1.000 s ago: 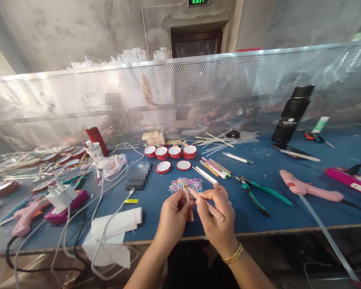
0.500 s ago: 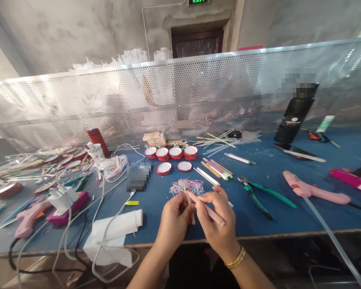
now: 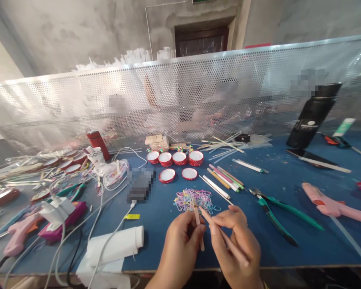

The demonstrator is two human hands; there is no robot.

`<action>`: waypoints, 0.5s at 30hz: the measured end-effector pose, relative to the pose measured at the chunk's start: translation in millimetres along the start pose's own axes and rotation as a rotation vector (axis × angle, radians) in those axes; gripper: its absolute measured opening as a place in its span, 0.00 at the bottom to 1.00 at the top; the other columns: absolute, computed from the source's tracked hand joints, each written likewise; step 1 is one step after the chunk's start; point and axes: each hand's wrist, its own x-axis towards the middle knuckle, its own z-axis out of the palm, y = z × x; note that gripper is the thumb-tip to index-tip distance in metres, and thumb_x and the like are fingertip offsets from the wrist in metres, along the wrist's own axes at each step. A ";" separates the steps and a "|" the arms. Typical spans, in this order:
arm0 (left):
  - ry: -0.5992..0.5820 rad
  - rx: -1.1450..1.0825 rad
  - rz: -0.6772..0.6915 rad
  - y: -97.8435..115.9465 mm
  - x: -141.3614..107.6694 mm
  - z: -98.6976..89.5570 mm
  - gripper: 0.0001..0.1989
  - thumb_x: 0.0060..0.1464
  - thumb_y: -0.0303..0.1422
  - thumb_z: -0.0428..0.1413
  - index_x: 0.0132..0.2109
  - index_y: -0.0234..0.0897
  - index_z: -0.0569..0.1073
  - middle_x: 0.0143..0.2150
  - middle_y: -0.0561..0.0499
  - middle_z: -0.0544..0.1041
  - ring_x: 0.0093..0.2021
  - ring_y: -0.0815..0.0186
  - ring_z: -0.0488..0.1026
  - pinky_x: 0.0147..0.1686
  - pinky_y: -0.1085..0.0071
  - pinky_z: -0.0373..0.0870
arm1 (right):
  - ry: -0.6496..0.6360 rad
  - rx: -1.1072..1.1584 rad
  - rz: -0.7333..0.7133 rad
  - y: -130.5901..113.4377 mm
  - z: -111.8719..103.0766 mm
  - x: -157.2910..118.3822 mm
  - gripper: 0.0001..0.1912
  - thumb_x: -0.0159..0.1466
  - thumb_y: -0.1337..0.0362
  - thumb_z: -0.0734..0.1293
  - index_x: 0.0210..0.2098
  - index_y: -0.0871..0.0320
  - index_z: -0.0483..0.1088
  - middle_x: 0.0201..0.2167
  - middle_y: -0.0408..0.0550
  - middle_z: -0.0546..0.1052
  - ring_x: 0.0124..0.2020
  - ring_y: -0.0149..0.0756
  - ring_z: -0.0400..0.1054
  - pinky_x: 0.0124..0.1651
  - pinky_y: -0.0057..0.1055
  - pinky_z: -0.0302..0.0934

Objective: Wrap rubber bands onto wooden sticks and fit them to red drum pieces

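Between the thumb and fingers of my left hand is a narrow, flat wooden stick, held upright with a darker brown patch near its top. My right hand grips a pale pink marker pen like a writing tool, its tip pointing at the stick. The tip is close to the stick; whether they touch I cannot tell. Just beyond both hands lies a pile of small pastel rubber bands. Two round, red-rimmed white pieces sit behind the pile, with several stacks of similar ones farther back.
Several coloured markers and green-handled pliers lie to the right, near a pink glue gun and a black bottle. On the left are a white roll, cables and a power strip. A perforated metal screen stands behind.
The view has shifted closer to the table, so hands and things appear lower and larger. Both hands keep the same holds, and a little more space shows between them.
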 end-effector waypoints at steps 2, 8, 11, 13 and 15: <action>-0.003 0.029 0.006 -1.7 -0.6 -0.5 0.07 0.61 0.31 0.56 0.33 0.39 0.70 0.28 0.54 0.71 0.28 0.67 0.66 0.30 0.73 0.61 | 0.007 -0.002 -0.020 0.2 -0.3 1.5 0.07 0.65 0.73 0.64 0.40 0.55 0.68 0.30 0.41 0.77 0.30 0.35 0.73 0.58 0.45 0.57; -0.056 0.121 0.025 -0.1 -0.1 -5.4 0.06 0.60 0.31 0.57 0.33 0.39 0.71 0.30 0.52 0.72 0.32 0.65 0.66 0.33 0.72 0.61 | 0.024 0.004 -0.033 2.3 0.4 3.6 0.09 0.64 0.74 0.64 0.39 0.55 0.69 0.27 0.40 0.76 0.28 0.35 0.73 0.57 0.45 0.59; -0.096 0.118 0.017 2.4 -0.5 -6.8 0.07 0.63 0.35 0.55 0.36 0.39 0.72 0.30 0.52 0.72 0.31 0.65 0.66 0.33 0.72 0.61 | 0.038 0.016 -0.022 1.8 0.2 2.8 0.09 0.63 0.74 0.64 0.39 0.55 0.69 0.27 0.40 0.76 0.28 0.34 0.73 0.57 0.45 0.59; -0.094 0.097 -0.002 3.1 -1.3 -6.1 0.10 0.65 0.38 0.53 0.36 0.40 0.71 0.30 0.52 0.73 0.31 0.65 0.66 0.33 0.72 0.61 | 0.053 0.030 -0.001 1.0 -0.1 1.8 0.09 0.63 0.74 0.64 0.40 0.55 0.69 0.27 0.40 0.76 0.28 0.35 0.73 0.58 0.46 0.59; -0.077 0.073 -0.017 3.2 -2.0 -4.4 0.12 0.66 0.40 0.52 0.35 0.40 0.70 0.29 0.53 0.73 0.29 0.66 0.66 0.32 0.73 0.61 | 0.064 0.035 0.041 0.3 -0.5 0.3 0.08 0.64 0.74 0.63 0.40 0.55 0.68 0.28 0.40 0.76 0.29 0.35 0.73 0.60 0.47 0.57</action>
